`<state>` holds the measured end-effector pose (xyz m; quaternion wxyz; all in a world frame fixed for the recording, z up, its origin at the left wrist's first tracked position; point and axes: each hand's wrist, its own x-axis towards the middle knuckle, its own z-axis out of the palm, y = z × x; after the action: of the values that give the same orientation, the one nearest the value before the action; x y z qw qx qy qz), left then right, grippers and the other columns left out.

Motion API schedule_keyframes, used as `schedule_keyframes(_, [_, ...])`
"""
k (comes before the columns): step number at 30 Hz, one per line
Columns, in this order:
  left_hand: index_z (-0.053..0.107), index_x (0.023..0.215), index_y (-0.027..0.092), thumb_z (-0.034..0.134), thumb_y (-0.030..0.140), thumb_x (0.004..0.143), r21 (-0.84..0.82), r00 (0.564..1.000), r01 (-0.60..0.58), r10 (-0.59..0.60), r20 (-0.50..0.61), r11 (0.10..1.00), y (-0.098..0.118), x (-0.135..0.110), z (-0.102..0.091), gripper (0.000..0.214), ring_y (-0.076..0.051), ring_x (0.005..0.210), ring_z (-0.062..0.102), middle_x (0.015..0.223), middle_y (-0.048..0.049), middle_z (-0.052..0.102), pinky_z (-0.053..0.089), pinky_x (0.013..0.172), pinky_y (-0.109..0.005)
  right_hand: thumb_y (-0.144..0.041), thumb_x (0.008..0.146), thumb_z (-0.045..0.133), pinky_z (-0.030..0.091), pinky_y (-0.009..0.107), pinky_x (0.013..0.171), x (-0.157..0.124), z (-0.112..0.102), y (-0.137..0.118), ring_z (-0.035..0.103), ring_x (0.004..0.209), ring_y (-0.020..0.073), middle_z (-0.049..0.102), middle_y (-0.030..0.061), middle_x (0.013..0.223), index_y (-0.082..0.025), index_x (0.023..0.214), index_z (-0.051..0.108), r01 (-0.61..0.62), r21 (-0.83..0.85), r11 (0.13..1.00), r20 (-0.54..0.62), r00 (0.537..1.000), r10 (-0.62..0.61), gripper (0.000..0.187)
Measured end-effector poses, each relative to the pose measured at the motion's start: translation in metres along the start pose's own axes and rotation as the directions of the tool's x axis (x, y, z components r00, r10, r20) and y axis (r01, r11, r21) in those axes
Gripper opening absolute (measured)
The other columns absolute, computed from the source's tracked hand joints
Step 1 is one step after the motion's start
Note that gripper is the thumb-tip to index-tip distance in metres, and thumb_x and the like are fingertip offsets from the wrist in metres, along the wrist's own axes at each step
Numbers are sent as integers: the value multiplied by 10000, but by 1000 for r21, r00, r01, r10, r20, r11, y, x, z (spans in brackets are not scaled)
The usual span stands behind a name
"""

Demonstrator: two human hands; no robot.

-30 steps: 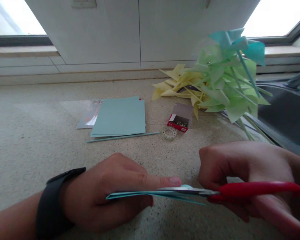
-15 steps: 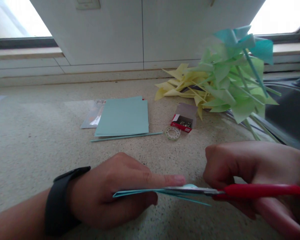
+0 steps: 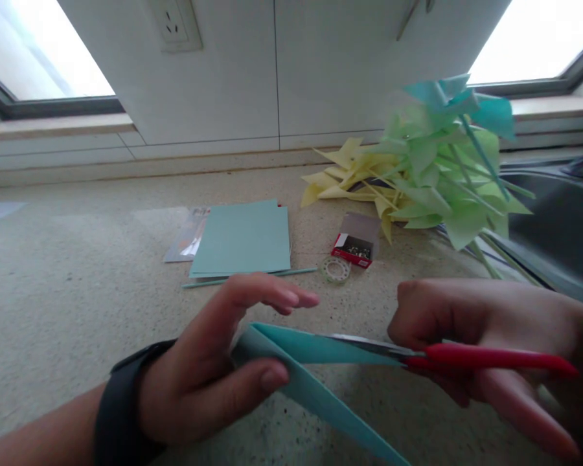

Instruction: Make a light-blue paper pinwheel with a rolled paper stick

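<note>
My left hand [image 3: 214, 369], with a black watch on the wrist, pinches a folded teal paper sheet [image 3: 301, 372] near its fold with the thumb; the other fingers are lifted and spread above it. My right hand [image 3: 486, 349] grips red-handled scissors [image 3: 447, 355], whose blades lie along the paper's upper flap. The two flaps of the paper spread apart toward the right. Both hands hover low over a speckled countertop [image 3: 78, 291].
A stack of teal sheets [image 3: 243, 238], a thin teal stick [image 3: 252, 277], a tape roll [image 3: 335, 268] and an open red box of pins [image 3: 357, 241] lie beyond my hands. A heap of yellow, green and teal paper pinwheels [image 3: 427, 168] sits at the right by a dark sink [image 3: 563, 226].
The paper, flat and edge-on before, has opened into two spread flaps. My left fingers lifted off its top while the thumb stays on it. The view tilted up slightly.
</note>
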<state>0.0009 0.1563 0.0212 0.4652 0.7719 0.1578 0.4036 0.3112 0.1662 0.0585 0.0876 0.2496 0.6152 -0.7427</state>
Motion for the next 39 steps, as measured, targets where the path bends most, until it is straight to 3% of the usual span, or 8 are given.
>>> schedule_keyframes(3, [631, 1171, 234, 631, 172, 971, -38, 990, -25, 19, -142, 999, 1, 0, 5, 209, -184, 973, 661, 1071, -59, 690, 565, 847, -292, -852, 583, 698, 413, 214, 442, 0, -1, -2, 513, 508, 106, 570, -28, 620, -158, 695, 563, -157, 46, 986, -141, 977, 162, 716])
schedule_keyframes(5, [662, 1097, 226, 630, 181, 980, -33, 978, -29, 22, -206, 999, 1, 1, 7, 129, -176, 900, 653, 980, -49, 689, 560, 782, -281, -874, 565, 694, 415, 212, 436, 0, 0, -4, 548, 523, 118, 606, -9, 630, -150, 705, 596, -152, 45, 987, -174, 972, 157, 744])
schedule_keyframes(9, [707, 1064, 251, 644, 171, 977, -22, 960, -6, -1, -279, 1000, -3, 0, 8, 134, -180, 906, 652, 960, -34, 708, 551, 800, -301, -901, 506, 696, 374, 204, 420, 2, 2, -7, 517, 500, 109, 567, -26, 581, -167, 659, 550, -160, 47, 986, -214, 962, 166, 764])
schedule_keyframes(16, [745, 1107, 278, 660, 190, 975, -100, 973, -26, 2, -231, 995, -4, 0, 6, 180, -196, 911, 665, 982, -43, 733, 574, 795, -334, -941, 470, 640, 413, 231, 452, 0, 2, -5, 548, 538, 121, 606, -6, 637, -165, 675, 544, -184, -26, 983, -190, 966, 176, 808])
schedule_keyframes(24, [738, 1117, 220, 651, 147, 976, -133, 982, -63, 37, -185, 989, -6, 1, 5, 181, -183, 916, 678, 983, -59, 732, 578, 819, -306, -961, 458, 633, 395, 219, 447, 2, 5, -11, 526, 524, 114, 575, -16, 597, -173, 647, 523, -218, -17, 976, -197, 958, 211, 818])
schedule_keyframes(32, [743, 1082, 212, 671, 145, 967, -125, 979, -60, 34, -201, 990, -6, 2, 6, 152, -185, 872, 688, 945, -51, 749, 569, 774, -316, -893, 605, 677, 439, 237, 455, 0, 2, -7, 535, 514, 112, 674, 19, 719, -183, 693, 518, -202, 41, 979, -159, 965, 206, 733])
schedule_keyframes(39, [761, 1064, 205, 701, 167, 952, -111, 979, -52, 29, -203, 992, -4, 1, 6, 132, -180, 823, 674, 913, -54, 763, 565, 739, -317, -952, 426, 649, 433, 231, 457, 1, 3, -8, 533, 522, 112, 602, -9, 629, -178, 639, 496, -223, 2, 975, -172, 960, 221, 818])
